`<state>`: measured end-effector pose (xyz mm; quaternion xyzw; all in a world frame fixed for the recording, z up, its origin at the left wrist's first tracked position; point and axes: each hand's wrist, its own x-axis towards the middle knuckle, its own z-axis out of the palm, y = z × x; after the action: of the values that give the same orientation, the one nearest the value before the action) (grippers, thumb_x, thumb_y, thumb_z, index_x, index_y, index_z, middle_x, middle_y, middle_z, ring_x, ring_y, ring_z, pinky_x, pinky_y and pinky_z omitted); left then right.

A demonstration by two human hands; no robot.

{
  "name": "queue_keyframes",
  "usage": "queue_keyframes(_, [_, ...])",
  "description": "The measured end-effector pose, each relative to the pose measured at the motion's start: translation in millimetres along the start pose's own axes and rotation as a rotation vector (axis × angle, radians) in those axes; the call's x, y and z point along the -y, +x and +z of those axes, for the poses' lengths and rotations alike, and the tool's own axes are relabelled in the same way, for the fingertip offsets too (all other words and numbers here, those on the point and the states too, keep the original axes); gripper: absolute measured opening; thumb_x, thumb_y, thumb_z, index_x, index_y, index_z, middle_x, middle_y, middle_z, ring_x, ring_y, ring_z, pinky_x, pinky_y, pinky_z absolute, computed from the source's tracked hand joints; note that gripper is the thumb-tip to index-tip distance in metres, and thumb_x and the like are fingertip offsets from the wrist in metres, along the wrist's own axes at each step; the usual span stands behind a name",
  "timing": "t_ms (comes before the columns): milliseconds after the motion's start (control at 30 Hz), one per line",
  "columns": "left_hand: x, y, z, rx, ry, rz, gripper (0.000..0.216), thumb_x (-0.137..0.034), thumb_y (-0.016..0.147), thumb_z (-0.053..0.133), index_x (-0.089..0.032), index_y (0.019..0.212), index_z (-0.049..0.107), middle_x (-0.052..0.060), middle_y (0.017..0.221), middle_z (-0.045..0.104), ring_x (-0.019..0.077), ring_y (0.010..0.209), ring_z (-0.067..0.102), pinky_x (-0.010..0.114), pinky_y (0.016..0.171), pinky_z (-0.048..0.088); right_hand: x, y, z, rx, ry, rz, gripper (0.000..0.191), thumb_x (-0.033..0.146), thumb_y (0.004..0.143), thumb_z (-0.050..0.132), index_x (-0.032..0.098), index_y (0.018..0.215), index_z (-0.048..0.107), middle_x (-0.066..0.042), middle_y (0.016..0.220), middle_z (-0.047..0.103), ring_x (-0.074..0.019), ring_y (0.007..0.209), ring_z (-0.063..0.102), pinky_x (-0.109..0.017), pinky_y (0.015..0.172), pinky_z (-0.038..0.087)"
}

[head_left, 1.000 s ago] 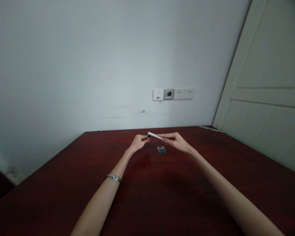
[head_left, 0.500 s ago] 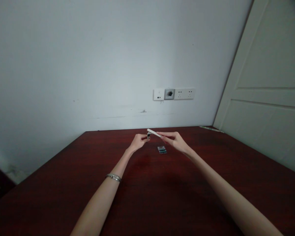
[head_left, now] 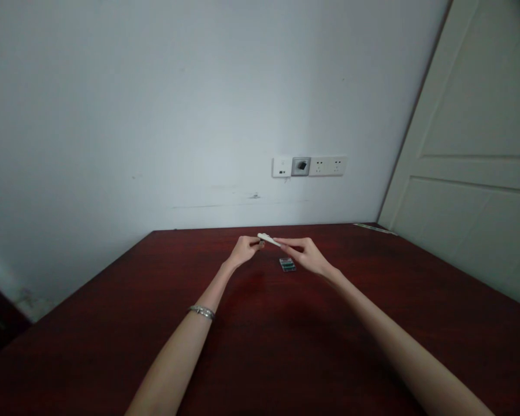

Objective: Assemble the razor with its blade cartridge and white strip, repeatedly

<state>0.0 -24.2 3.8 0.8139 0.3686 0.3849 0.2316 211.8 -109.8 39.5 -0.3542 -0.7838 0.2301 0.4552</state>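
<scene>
Pinching white stick (head_left: 268,238) in right fingers (head_left: 291,241), dark bit (head_left: 262,242) in left fingers (head_left: 253,240); prob light, stiff, so grab near end.

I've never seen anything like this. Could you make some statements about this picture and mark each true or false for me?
1. The right hand holds a slim white item. True.
2. The silvery bracelet is on the right arm. False: it is on the left arm.
3. A small flat item lies on the table. True.
4. The left hand is spread flat on the table. False: it is raised above it, fingertips pinched at a small object too tiny to identify.
5. The table top is white. False: it is dark red.
6. A row of sockets is on the wall behind the table. True.
</scene>
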Motion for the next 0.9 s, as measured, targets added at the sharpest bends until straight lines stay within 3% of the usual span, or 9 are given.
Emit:
queue_keyframes(200, [8.7, 1.9, 2.8, -0.019, -0.041, 0.010, 0.024, -0.029, 0.074, 0.055, -0.011, 0.076, 0.070, -0.001, 0.071, 0.066, 0.0159, 0.071, 0.059, 0.022, 0.067, 0.042, -11.9, -0.6, -11.5, -0.107, -0.051, 0.041, 0.032, 0.033, 0.081, 0.053, 0.020, 0.108, 0.066, -0.004, 0.111, 0.064, -0.0249, 0.104, 0.059, -0.039, 0.094, 0.043])
queue_keyframes(433, [3.1, 0.8, 1.0, 0.001, -0.044, 0.008, 0.021, -0.026, 0.074, 0.054, -0.011, 0.073, 0.069, 0.000, 0.070, 0.066, 0.0144, 0.068, 0.058, 0.020, 0.063, 0.041, -6.8, 0.8, -2.3, -0.040, -0.005, 0.017, 0.033, 0.034, 0.081, 0.052, 0.022, 0.109, 0.065, -0.003, 0.111, 0.064, -0.0245, 0.104, 0.059, -0.039, 0.093, 0.043])
queue_keyframes(567, [5.4, 2.8, 1.2, -0.021, -0.066, -0.008, 0.019, -0.026, 0.072, 0.056, -0.011, 0.070, 0.067, 0.000, 0.068, 0.066, 0.0153, 0.070, 0.060, 0.021, 0.065, 0.043, -21.2, -0.3, -11.4, -0.110, -0.023, 0.042, 0.034, 0.035, 0.080, 0.053, 0.020, 0.108, 0.066, -0.005, 0.110, 0.065, -0.0243, 0.103, 0.059, -0.038, 0.092, 0.043])
queue_keyframes(667, [9.0, 3.5, 3.9, -0.001, -0.150, -0.065, 0.017, -0.023, 0.073, 0.055, -0.011, 0.068, 0.065, 0.002, 0.066, 0.066, 0.0135, 0.064, 0.061, 0.021, 0.062, 0.045, -28.3, -2.8, -16.8, -0.184, -0.033, 0.076, 0.038, 0.036, 0.081, 0.052, 0.017, 0.110, 0.065, -0.006, 0.090, 0.070, -0.0204, 0.082, 0.063, -0.033, 0.078, 0.048])
queue_keyframes(767, [10.6, 2.8, 9.2, 0.028, -0.258, -0.153, 0.016, -0.022, 0.075, 0.054, -0.010, 0.068, 0.062, 0.005, 0.065, 0.066, 0.0123, 0.059, 0.061, 0.021, 0.057, 0.047, -25.2, -4.9, -9.2, -0.217, -0.013, 0.115, 0.043, 0.039, 0.082, 0.050, 0.014, 0.115, 0.061, -0.002, 0.069, 0.065, -0.0131, 0.058, 0.056, -0.027, 0.058, 0.046])
queue_keyframes(900, [9.1, 1.7, 16.5, 0.040, -0.369, -0.219, 0.015, -0.023, 0.076, 0.056, -0.010, 0.071, 0.061, 0.007, 0.067, 0.067, 0.0131, 0.059, 0.063, 0.023, 0.055, 0.050, -16.4, -1.3, 14.1, -0.222, 0.004, 0.104, 0.048, 0.041, 0.083, 0.047, 0.013, 0.121, 0.057, 0.000, 0.062, 0.058, -0.0093, 0.049, 0.046, -0.022, 0.048, 0.040])
